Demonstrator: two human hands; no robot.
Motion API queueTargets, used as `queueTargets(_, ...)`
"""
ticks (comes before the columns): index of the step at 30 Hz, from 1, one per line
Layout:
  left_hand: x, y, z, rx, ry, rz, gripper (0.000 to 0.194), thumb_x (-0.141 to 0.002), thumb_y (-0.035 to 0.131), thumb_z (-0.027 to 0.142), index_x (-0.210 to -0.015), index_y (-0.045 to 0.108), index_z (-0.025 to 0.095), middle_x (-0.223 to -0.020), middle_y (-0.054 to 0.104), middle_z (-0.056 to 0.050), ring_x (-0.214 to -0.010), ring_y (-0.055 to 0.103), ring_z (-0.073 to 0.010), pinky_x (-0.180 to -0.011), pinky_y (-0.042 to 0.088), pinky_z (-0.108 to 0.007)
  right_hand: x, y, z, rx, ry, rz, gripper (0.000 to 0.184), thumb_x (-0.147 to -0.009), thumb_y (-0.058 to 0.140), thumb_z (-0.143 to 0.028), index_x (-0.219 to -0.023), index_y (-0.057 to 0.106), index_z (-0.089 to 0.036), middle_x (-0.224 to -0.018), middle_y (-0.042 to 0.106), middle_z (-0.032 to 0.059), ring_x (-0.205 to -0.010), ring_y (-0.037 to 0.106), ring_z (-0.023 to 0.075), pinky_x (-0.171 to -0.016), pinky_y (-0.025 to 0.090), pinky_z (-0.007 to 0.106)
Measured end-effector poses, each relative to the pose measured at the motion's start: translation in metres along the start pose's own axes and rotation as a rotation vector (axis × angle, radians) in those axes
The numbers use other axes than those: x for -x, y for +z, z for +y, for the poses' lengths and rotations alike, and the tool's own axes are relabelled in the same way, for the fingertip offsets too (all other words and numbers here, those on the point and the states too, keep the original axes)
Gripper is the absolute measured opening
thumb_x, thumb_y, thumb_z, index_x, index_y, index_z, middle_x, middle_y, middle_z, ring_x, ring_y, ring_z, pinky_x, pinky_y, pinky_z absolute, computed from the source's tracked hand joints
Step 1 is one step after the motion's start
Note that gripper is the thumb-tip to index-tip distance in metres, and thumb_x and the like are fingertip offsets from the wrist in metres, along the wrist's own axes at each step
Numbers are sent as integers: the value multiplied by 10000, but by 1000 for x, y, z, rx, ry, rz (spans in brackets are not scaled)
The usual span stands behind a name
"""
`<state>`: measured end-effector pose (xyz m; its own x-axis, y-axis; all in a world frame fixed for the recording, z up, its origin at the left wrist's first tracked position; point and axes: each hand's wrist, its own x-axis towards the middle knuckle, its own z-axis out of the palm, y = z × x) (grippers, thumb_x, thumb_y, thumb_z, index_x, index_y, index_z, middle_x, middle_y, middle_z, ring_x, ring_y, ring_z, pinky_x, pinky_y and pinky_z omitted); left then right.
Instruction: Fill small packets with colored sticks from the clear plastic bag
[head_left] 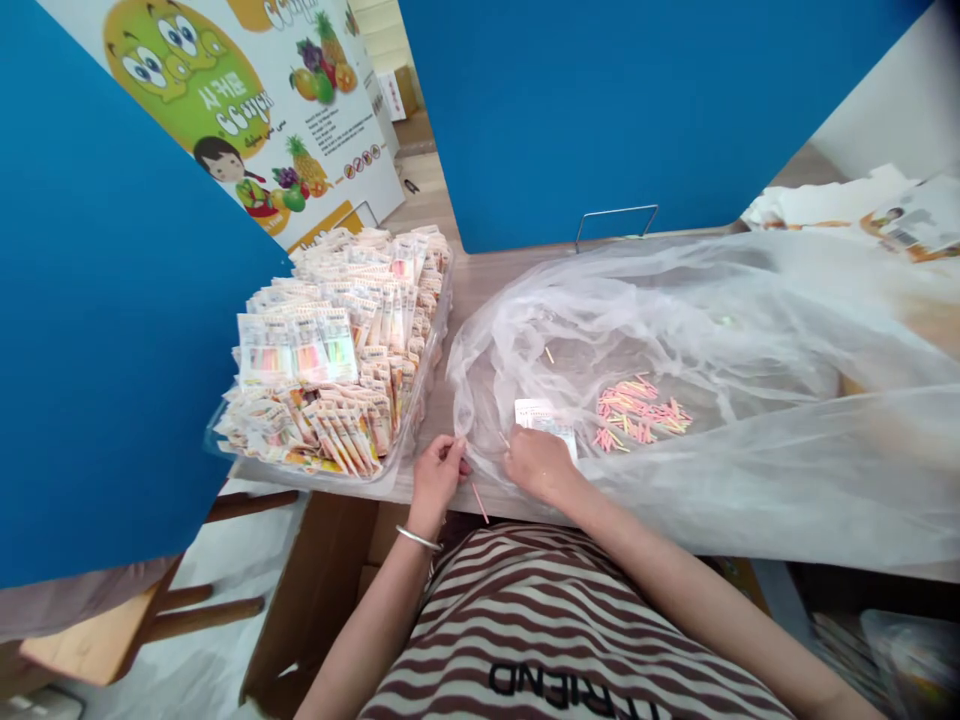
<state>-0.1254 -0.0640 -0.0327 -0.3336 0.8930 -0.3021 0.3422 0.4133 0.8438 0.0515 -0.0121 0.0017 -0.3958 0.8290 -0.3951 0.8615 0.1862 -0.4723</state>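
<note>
My left hand [441, 468] is closed at the near left edge of the clear plastic bag [487, 350], its thumb and fingertips pinched together. What they grip, if anything, is hidden. A thin pink stick [480, 502] slants down just below those fingers, past the table edge. Curled over a small white printed packet [534, 410], my right hand [538, 462] covers part of it. A short pale stick [504, 438] pokes out at its fingertips. Right of this hand, a loose pile of pink and yellow sticks [641, 410] lies on the bag. One yellow stick [549, 355] rests apart, farther back.
At left stands a clear tray [409, 440] heaped with small printed packets [300, 345]. Blue partition boards [600, 120] rise behind and at left, with a printed carton [330, 120] beyond. A wire stand [616, 211] sits at the back board's foot. Below the table is an open cardboard box [307, 590].
</note>
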Motion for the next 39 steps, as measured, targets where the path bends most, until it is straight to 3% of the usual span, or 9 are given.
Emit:
queueTargets(3,19,-7,3,-39,51,34,327,-906,554,502,-855,624,187,-665,638,-4,-581,585,-147,-576,474,-260,2,0,15,-183,23,163,135,-885,468,-227,-903,597,-191,-836,703,85,-782,642,209,-680,417,293)
queueTargets(6,43,-16,-6,-265,347,-49,241,-967,546,372,-892,680,187,-883,707,-69,-826,648,-190,-783,520,-325,3,1,30,-470,9,277,84,-855,456,-263,-787,491,-227,-672,584,-12,-648,543,168,-636,384,273)
queueTargets(10,56,-26,-31,-545,796,-263,306,-980,479,134,-1157,706,237,-1261,679,-104,-1219,574,-248,-1020,483,-432,5,1,35,-520,-28,183,63,-847,472,-242,-866,526,-214,-712,577,-17,-678,532,164,-653,368,265)
queueTargets(15,52,-33,-40,-674,905,-283,172,-975,543,158,-1032,699,204,-1242,689,-99,-1219,583,-239,-1023,472,-422,12,-3,24,-300,-101,52,177,-885,435,-167,-954,597,-177,-918,674,79,-858,590,200,-752,380,294)
queueTargets(20,56,-28,-44,-808,896,-209,176,-1008,491,203,-1009,664,176,-1049,716,-89,-995,634,-230,-873,487,-379,12,-7,25,-700,55,196,146,-912,398,-279,-807,481,-221,-664,597,0,-595,550,148,-603,396,273)
queueTargets(26,65,-26,-52,-635,795,-98,201,-1007,460,190,-1096,639,200,-1001,703,-84,-928,639,-221,-868,506,-369,10,-13,29,-1483,182,169,281,-675,621,-396,-878,526,-226,-547,371,-120,-398,240,55,-391,134,195)
queueTargets(30,74,-20,-22,-117,432,105,152,-1002,482,278,-1089,586,212,-858,669,-40,-800,652,-178,-778,533,-311,21,-15,15,-1402,133,43,295,-709,665,-454,-840,547,-217,-540,343,-121,-414,216,46,-394,118,186)
queueTargets(34,75,1,22,383,147,11,169,-944,577,360,-997,513,213,-709,629,21,-662,624,-149,-649,515,-265,29,3,-11,-1238,-135,-69,350,-796,655,-539,-768,532,-212,-582,492,-62,-519,442,88,-473,334,210)
queueTargets(39,58,3,37,175,224,4,226,-961,509,393,-979,616,194,-849,692,-43,-811,654,-184,-801,514,-327,24,19,-14,-1333,35,76,453,-802,581,-672,-754,483,-233,-517,345,-106,-413,283,71,-408,221,221)
